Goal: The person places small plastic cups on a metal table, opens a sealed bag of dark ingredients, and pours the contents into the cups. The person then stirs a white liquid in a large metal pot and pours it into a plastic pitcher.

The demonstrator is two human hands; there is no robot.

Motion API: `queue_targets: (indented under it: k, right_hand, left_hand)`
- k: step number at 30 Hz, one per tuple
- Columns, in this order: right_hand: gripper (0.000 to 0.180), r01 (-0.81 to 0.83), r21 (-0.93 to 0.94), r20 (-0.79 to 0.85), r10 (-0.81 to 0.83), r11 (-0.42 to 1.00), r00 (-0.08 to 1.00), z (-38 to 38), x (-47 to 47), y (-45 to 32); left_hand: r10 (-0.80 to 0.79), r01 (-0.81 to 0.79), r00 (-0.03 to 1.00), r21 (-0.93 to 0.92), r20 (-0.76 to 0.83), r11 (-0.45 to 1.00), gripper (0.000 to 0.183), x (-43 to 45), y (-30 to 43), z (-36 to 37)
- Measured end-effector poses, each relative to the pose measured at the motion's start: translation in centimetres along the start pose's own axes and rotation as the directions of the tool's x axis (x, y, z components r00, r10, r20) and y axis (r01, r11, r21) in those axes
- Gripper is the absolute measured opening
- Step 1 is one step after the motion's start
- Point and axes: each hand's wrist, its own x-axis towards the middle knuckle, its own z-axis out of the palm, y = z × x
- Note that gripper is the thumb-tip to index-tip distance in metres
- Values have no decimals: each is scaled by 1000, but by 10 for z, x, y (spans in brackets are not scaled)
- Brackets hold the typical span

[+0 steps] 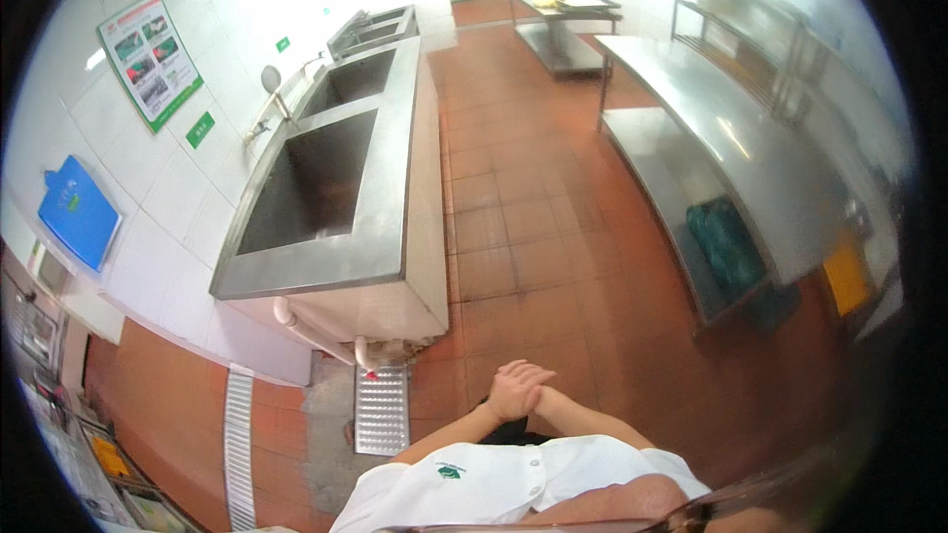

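My left hand [513, 391] and my right hand [545, 400] meet in front of my waist. The left lies across the right, its fingers close together, and hides most of the right hand. No object shows in either one. Below them is the white buttoned shirt [489, 474] that I wear, with a green emblem on the chest. Nearest ahead to the left stands a steel-topped sink unit [318, 266] with deep basins. Tiled red-brown floor [503, 326] lies directly beyond my hands.
A steel worktable [711, 111] stands on the right, with a dark green bundle [726, 244] on its lower shelf. White drainpipes [315, 329] and a metal floor grate [381, 411] lie left. Farther off are a second table [563, 63] and a blue folder-like item [79, 211] on the wall.
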Motion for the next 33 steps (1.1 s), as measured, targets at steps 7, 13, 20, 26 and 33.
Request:
queue_targets:
  k: [7,13,20,26,33]
  right_hand:
    - [33,455,-878,479,-268,-148,836,-7,137,-247]
    - [38,-468,-845,-534,-360,258,765,-187,214,-401]
    - [35,-686,-619,-780,-199,383,593,-208,287,-539]
    - [37,-443,-895,-445,-122,41,887,-119,521,-760]
    - [35,18,-1000,5,-493,23,870,108,761,-1098]
  left_hand:
    - [-663,665,743,-9,-90,747,32,87,-246,36]
    - [-697,761,648,-239,307,603,33,290,-401,3]
    - [-694,765,636,-395,339,509,35,476,-651,-3]
    - [-976,967,214,-152,36,206,32,439,-934,48]
    - [-794,618,-445,-500,415,-607,28,610,-1046,-2]
